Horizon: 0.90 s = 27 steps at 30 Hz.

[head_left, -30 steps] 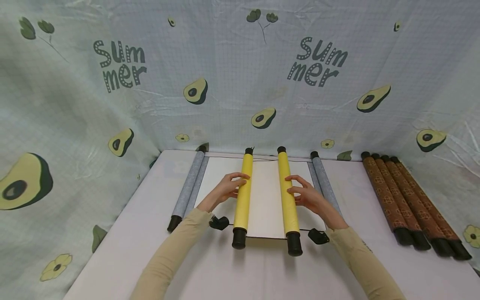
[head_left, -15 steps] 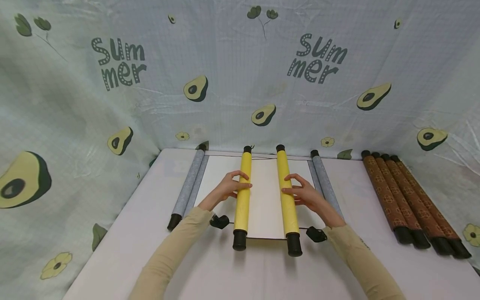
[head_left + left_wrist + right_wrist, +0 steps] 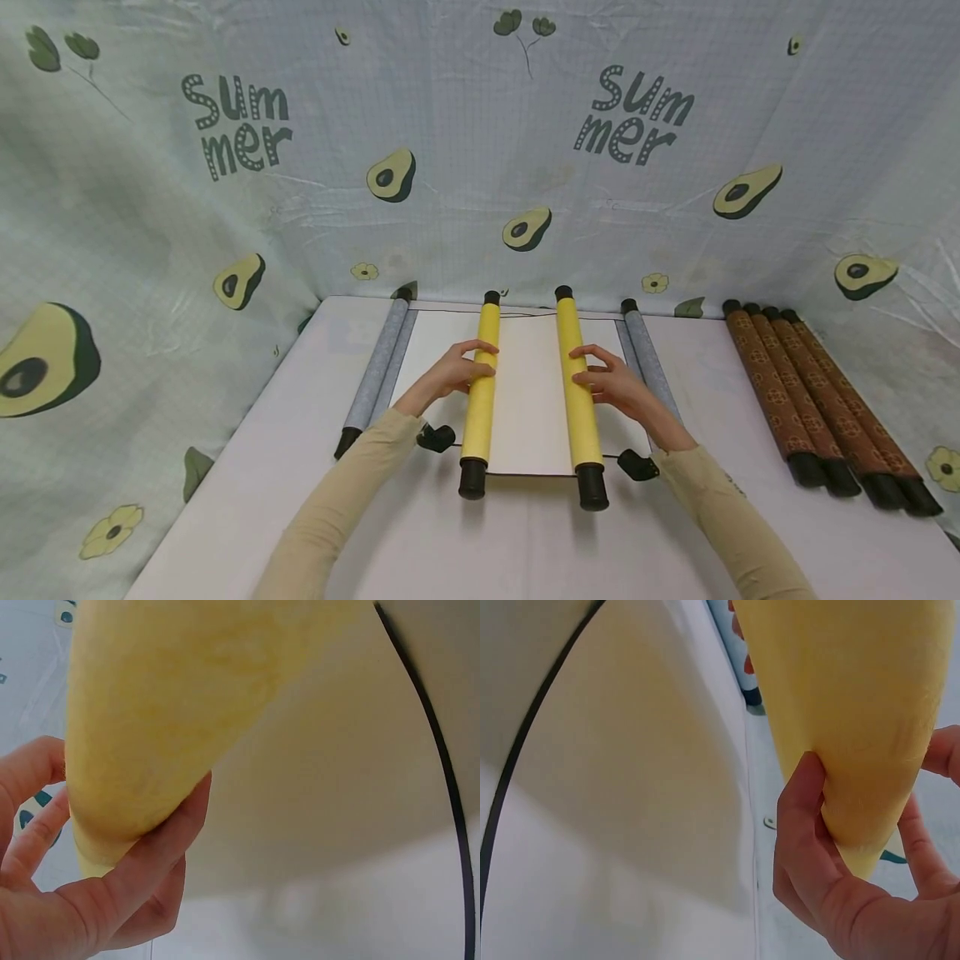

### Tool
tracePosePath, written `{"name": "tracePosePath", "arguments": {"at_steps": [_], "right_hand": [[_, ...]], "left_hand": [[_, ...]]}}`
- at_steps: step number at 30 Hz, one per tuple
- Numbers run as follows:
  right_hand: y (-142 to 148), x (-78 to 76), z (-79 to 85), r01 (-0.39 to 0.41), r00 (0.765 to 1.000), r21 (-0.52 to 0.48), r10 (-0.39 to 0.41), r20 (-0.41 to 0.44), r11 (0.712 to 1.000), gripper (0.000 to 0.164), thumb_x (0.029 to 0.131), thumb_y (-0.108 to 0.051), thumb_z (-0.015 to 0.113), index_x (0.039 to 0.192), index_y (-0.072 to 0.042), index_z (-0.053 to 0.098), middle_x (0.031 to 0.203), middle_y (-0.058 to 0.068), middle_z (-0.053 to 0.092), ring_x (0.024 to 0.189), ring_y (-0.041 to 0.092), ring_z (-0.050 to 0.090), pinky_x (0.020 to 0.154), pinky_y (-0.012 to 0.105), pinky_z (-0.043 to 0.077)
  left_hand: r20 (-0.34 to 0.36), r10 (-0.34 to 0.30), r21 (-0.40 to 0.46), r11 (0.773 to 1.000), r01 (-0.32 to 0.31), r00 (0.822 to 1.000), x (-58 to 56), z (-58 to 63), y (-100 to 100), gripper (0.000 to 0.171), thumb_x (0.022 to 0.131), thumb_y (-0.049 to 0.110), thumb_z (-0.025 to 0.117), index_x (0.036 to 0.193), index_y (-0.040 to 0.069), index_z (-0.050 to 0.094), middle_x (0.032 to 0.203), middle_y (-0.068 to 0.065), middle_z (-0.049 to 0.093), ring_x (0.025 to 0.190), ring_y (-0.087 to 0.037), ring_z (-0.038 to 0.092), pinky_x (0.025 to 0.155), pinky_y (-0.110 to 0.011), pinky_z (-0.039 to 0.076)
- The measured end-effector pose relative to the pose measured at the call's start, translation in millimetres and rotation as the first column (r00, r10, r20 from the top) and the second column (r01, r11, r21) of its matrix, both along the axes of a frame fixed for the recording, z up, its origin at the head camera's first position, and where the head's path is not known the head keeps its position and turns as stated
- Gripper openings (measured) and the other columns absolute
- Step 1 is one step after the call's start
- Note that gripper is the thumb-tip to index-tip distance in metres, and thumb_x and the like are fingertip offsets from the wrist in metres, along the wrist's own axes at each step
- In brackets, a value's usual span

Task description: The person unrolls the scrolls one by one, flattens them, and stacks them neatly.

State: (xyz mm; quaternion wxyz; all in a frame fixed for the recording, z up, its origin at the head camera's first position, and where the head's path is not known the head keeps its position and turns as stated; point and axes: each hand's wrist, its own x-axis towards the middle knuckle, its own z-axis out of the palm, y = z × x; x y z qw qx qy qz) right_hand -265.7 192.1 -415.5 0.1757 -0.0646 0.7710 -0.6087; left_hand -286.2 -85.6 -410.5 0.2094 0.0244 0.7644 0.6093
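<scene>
Head view, near to far: white table (image 3: 525, 558); above it, left yellow roller (image 3: 478, 408) and right yellow roller (image 3: 578, 408), cream sheet (image 3: 531, 400) stretched between. Left hand (image 3: 459, 369) pinches the left roller, thumb against fingers; right hand (image 3: 617, 386) pinches the right likewise. Left grey roll (image 3: 378, 367) and right grey roll (image 3: 649, 358) flank them on the table, right wrist hiding the latter's near end. Four brown patterned rolls (image 3: 825, 400) side by side, far right. Behind, avocado-print curtain (image 3: 480, 125).

Yellow rolls (image 3: 579, 421): matt, papery. Black end caps (image 3: 592, 488): smooth, plastic-looking. Backdrop (image 3: 457, 108): wrinkled, glossy.
</scene>
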Motion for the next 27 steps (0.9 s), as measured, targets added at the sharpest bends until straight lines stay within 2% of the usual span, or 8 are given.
{"name": "tracePosePath", "arguments": {"at_steps": [4, 8, 13, 20, 23, 27], "right_hand": [[4.9, 0.1, 0.3, -0.019, 1.0, -0.006, 0.019, -0.013, 1.0, 0.038, 0.085, -0.016, 0.055, 0.121, -0.011, 0.044, 0.117, 0.018, 0.043, 0.08, 0.019, 0.059, 0.071, 0.033, 0.05], [8.3, -1.2, -0.3, -0.031, 0.999, -0.019, 0.03, -0.013, 0.999, 0.035, 0.086, -0.014, 0.052, 0.12, -0.011, 0.046, 0.119, 0.017, 0.039, 0.079, 0.019, 0.058, 0.071, 0.032, 0.05], [9.6, -1.7, 0.5, -0.029, 1.0, -0.01, 0.029, 0.003, 1.0, 0.038, 0.088, -0.02, 0.054, 0.122, -0.007, 0.045, 0.115, 0.016, 0.042, 0.078, 0.019, 0.06, 0.07, 0.032, 0.051], [9.2, -1.5, 3.2, 0.018, 1.0, 0.103, -0.02, 0.018, 0.995, 0.049, 0.085, -0.035, 0.057, 0.125, -0.008, 0.046, 0.112, 0.016, 0.049, 0.077, 0.019, 0.063, 0.069, 0.034, 0.052], [8.7, -1.6, 3.7, 0.023, 1.0, 0.16, -0.024, 0.004, 0.987, 0.051, 0.083, -0.037, 0.06, 0.123, -0.009, 0.046, 0.112, 0.019, 0.051, 0.078, 0.02, 0.062, 0.069, 0.035, 0.052], [6.4, -0.9, 4.6, 0.036, 0.999, 0.213, -0.034, -0.014, 0.976, 0.052, 0.078, -0.038, 0.066, 0.118, -0.012, 0.046, 0.109, 0.02, 0.053, 0.077, 0.02, 0.058, 0.067, 0.033, 0.051]], "left_hand": [[0.007, 0.0, -0.006, 1.0, 0.0, 1.0, -4.2, -2.9, -2.1, 0.039, 0.081, 0.007, 0.058, 0.119, 0.009, 0.053, 0.109, -0.013, 0.047, 0.071, -0.019, 0.053, 0.054, -0.027, 0.049], [0.025, 0.003, -0.023, 1.0, -0.002, 1.0, -7.0, -5.4, -3.8, 0.037, 0.082, 0.008, 0.055, 0.119, 0.009, 0.054, 0.109, -0.014, 0.047, 0.071, -0.019, 0.053, 0.053, -0.026, 0.048], [0.054, 0.006, -0.047, 0.999, -0.004, 0.999, -5.4, -2.3, -3.6, 0.036, 0.083, 0.01, 0.049, 0.118, 0.01, 0.054, 0.105, -0.013, 0.047, 0.07, -0.018, 0.051, 0.051, -0.025, 0.046], [0.07, 0.018, -0.04, 0.999, -0.015, 0.997, -5.8, -2.4, -2.2, 0.029, 0.088, 0.021, 0.053, 0.116, 0.011, 0.054, 0.101, -0.011, 0.05, 0.064, -0.016, 0.052, 0.05, -0.025, 0.047], [0.058, 0.023, -0.04, 0.999, -0.021, 0.998, -5.5, -3.4, -1.6, 0.032, 0.085, 0.021, 0.059, 0.115, 0.011, 0.052, 0.101, -0.012, 0.048, 0.066, -0.017, 0.052, 0.051, -0.025, 0.047], [0.048, 0.042, -0.055, 0.998, -0.04, 0.998, -4.9, -4.0, -2.2, 0.039, 0.079, 0.014, 0.066, 0.113, 0.013, 0.047, 0.101, -0.014, 0.045, 0.07, -0.02, 0.053, 0.053, -0.027, 0.048]]}}
